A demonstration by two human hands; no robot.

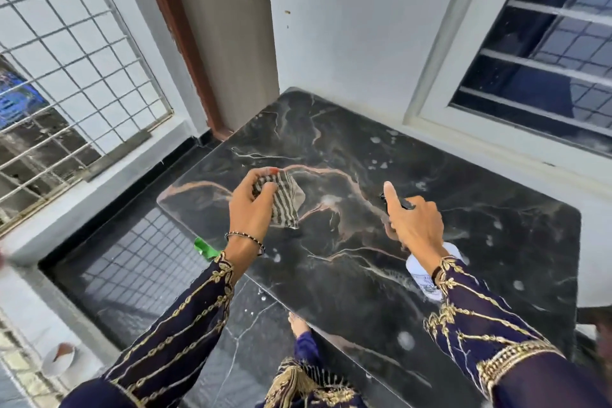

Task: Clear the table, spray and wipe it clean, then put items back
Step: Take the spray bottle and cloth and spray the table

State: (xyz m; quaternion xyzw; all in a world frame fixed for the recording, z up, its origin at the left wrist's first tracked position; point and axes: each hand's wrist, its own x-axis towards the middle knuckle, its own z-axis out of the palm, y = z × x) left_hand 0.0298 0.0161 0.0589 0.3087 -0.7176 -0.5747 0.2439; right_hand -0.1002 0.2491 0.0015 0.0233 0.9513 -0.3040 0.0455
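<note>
Fingers (265, 189) of the left hand (250, 209) are pinched around a bunched-up striped cloth (284, 202), black and pale stripes, held just above the table (364, 149) near its left edge. Over on the other side, the right hand (415, 225) is wrapped around a white spray bottle (427, 272); its index finger sticks straight out over the black nozzle (405, 204), and the rest of the fingers are closed on the neck. The bottle body shows under the wrist, tilted, held above the table and not resting on it.

The tabletop is dark marble with tan and white veins, dotted all over with pale splotches, probably spray foam, though it's a bit blurry to be sure. Nothing else sits on it. A green scrap (205, 250) pokes out beside the left wrist, down past the table's edge. Both sleeves are dark navy with gold embroidery, and there's a beaded bracelet (245, 240) on the left wrist.
</note>
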